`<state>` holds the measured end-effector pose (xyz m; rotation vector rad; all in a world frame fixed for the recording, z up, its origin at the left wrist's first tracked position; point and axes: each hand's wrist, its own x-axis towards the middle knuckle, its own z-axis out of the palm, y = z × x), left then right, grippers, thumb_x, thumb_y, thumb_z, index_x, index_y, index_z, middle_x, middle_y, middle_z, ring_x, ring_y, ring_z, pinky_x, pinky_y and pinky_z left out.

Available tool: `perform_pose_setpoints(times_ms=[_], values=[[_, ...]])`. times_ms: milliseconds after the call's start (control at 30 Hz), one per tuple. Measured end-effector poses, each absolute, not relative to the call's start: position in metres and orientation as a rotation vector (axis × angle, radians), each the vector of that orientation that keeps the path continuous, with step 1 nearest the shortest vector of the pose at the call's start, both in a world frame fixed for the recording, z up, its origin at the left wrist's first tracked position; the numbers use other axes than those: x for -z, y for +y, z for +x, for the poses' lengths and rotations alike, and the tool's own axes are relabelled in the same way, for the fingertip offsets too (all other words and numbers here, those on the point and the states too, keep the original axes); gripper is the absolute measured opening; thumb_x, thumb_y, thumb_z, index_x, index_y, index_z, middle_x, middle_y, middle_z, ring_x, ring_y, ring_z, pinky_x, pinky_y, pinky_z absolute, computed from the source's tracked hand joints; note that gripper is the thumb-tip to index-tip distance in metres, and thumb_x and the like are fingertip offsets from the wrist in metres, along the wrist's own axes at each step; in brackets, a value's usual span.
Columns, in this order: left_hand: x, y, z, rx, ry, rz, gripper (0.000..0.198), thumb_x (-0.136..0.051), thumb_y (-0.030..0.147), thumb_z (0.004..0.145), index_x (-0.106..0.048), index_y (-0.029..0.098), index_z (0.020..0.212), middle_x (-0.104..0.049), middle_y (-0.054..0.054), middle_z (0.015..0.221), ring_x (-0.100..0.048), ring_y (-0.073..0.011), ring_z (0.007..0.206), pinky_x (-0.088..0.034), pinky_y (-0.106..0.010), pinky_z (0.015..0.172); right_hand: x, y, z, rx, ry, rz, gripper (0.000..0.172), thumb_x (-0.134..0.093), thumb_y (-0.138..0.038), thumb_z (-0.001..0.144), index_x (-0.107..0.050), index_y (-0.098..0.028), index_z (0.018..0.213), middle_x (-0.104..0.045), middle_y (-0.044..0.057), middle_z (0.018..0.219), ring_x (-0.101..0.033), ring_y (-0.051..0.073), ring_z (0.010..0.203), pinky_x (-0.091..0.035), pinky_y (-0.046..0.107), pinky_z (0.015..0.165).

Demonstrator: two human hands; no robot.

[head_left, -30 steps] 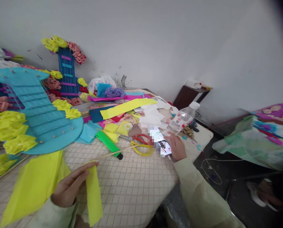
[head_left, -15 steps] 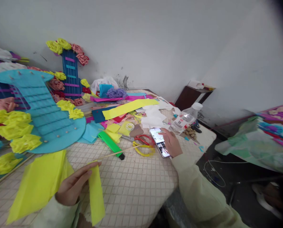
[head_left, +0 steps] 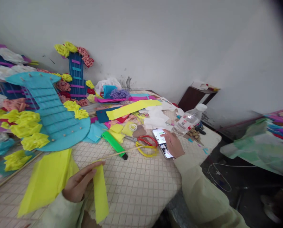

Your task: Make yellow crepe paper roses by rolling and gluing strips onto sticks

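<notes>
My left hand (head_left: 81, 182) is closed, pinching a yellow paper strip (head_left: 100, 193) and the end of a thin wooden stick (head_left: 122, 152). The strip hangs down from my fingers, and the stick points right toward the scissors. My right hand (head_left: 173, 144) is over a lit smartphone (head_left: 160, 135) on the table, one finger stretched onto its screen; the other fingers are partly hidden. Between my hands lie a green utility knife (head_left: 113, 142) and scissors (head_left: 145, 154) with red and yellow handles. Yellow paper sheets (head_left: 47, 180) lie beside my left hand.
A blue guitar-shaped board (head_left: 53, 114) with yellow paper flowers (head_left: 28, 128) stands at the left. A clear plastic bottle (head_left: 187, 122) and peanuts (head_left: 195, 134) are beyond my right hand. Paper scraps (head_left: 155, 117) and purple yarn (head_left: 119, 94) lie at the back of the tiled-pattern table (head_left: 129, 186).
The whole view has shifted, so things appear slightly farther right. My left hand still pinches the strip and stick; my right finger remains at the phone screen.
</notes>
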<state>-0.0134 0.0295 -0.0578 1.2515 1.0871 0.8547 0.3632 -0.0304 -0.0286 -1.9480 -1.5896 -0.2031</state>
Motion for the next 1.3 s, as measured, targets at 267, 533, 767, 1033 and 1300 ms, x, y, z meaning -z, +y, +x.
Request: perform_pose_setpoints(times_ms=[267, 533, 767, 1033, 1300], values=[[0.056, 0.031, -0.014, -0.836, 1.020, 1.161, 0.030, -0.061, 0.045, 0.065, -0.069, 0.025, 0.086, -0.067, -0.003, 0.101, -0.052, -0.0257, 0.109, -0.044, -0.033, 0.091, 0.024, -0.057, 0.364, 0.239, -1.443, -1.917, 0.031, -0.033, -0.029, 0.087, -0.060, -0.020, 0.097, -0.064, 0.006, 0.100, -0.055, 0.021, 0.092, -0.043, 0.036, 0.078], [0.058, 0.032, -0.015, -0.832, 1.036, 1.202, 0.033, -0.061, 0.047, 0.064, -0.069, 0.024, 0.087, -0.066, -0.003, 0.103, -0.049, -0.0262, 0.112, -0.034, -0.037, 0.100, 0.030, -0.104, 0.361, 0.221, -1.445, -1.841, 0.036, -0.034, -0.027, 0.086, -0.061, -0.020, 0.063, -0.065, 0.006, 0.090, -0.056, 0.018, 0.085, -0.043, 0.032, 0.076], [0.059, 0.034, -0.016, -0.831, 1.024, 1.185, 0.034, -0.061, 0.049, 0.064, -0.069, 0.025, 0.086, -0.067, -0.003, 0.103, -0.049, -0.0261, 0.112, -0.032, -0.037, 0.102, 0.037, -0.106, 0.362, 0.195, -1.386, -1.916, 0.032, -0.036, -0.030, 0.086, -0.062, -0.019, 0.071, -0.065, 0.006, 0.088, -0.056, 0.018, 0.085, -0.042, 0.031, 0.078], [0.057, 0.032, -0.015, -0.847, 1.017, 1.201, 0.032, -0.061, 0.047, 0.065, -0.070, 0.025, 0.085, -0.067, -0.004, 0.102, -0.051, -0.0262, 0.110, -0.037, -0.036, 0.098, 0.037, -0.109, 0.360, 0.266, -1.322, -1.897, 0.029, -0.037, -0.030, 0.085, -0.063, -0.017, 0.085, -0.064, 0.007, 0.083, -0.055, 0.019, 0.084, -0.043, 0.032, 0.077], [0.057, 0.033, -0.015, -0.824, 1.019, 1.181, 0.034, -0.062, 0.049, 0.062, -0.070, 0.026, 0.086, -0.066, -0.003, 0.104, -0.049, -0.0263, 0.113, -0.032, -0.037, 0.101, 0.032, -0.110, 0.351, 0.202, -1.375, -1.869, 0.032, -0.036, -0.027, 0.085, -0.062, -0.019, 0.068, -0.065, 0.006, 0.086, -0.056, 0.018, 0.084, -0.043, 0.031, 0.077]])
